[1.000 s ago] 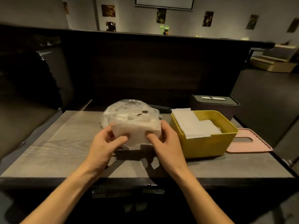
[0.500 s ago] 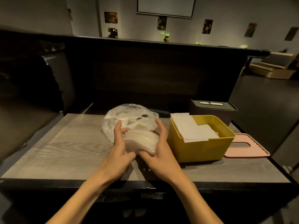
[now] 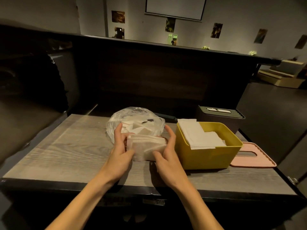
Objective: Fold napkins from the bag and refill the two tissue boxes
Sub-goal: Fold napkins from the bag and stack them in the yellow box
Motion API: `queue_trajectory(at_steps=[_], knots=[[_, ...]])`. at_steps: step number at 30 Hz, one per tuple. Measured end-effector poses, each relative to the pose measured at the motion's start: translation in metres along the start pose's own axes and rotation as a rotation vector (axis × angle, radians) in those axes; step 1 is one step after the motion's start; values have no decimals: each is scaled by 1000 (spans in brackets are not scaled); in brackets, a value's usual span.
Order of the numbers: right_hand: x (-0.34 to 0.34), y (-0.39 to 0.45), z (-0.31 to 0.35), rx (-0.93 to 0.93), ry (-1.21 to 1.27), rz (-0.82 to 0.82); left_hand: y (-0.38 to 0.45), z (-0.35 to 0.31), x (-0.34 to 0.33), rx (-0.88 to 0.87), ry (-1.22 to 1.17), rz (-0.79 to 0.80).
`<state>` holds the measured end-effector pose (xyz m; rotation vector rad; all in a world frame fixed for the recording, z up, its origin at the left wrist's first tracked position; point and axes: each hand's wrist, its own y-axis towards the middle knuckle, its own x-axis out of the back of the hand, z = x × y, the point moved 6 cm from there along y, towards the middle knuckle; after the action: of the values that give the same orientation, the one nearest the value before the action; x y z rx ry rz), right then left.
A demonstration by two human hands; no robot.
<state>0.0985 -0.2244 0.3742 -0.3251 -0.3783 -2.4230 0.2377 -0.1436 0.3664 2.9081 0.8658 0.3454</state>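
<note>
Stack of white napkins [image 3: 147,146] sits between both hands, just left of the yellow tissue box [image 3: 207,156] and in front of the clear plastic bag [image 3: 134,122]. Left hand [image 3: 121,151] and right hand [image 3: 167,156] clasp the stack's two ends, fingers curved round it, thumbs in front. Stack is thick, layered edges up; yellow tissue box is open with napkins inside, pink lid [image 3: 254,160] just right of it.

Grey box [image 3: 221,117] contents possibly hidden.
</note>
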Motion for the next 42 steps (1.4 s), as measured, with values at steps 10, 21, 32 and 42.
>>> queue_trajectory(at_steps=[10, 21, 32, 42], knots=[[1, 2, -8, 55, -171, -52, -3, -12, 1, -203, 344, -91], [1, -13, 47, 280, -461, -131, -6, -22, 38, -33, 123, -193], [121, -2, 129, 436, -650, -100, 43, -149, -17, -203, 119, 59], [212, -17, 72, 59, -913, -188, 107, -171, -164, -278, 415, 395]])
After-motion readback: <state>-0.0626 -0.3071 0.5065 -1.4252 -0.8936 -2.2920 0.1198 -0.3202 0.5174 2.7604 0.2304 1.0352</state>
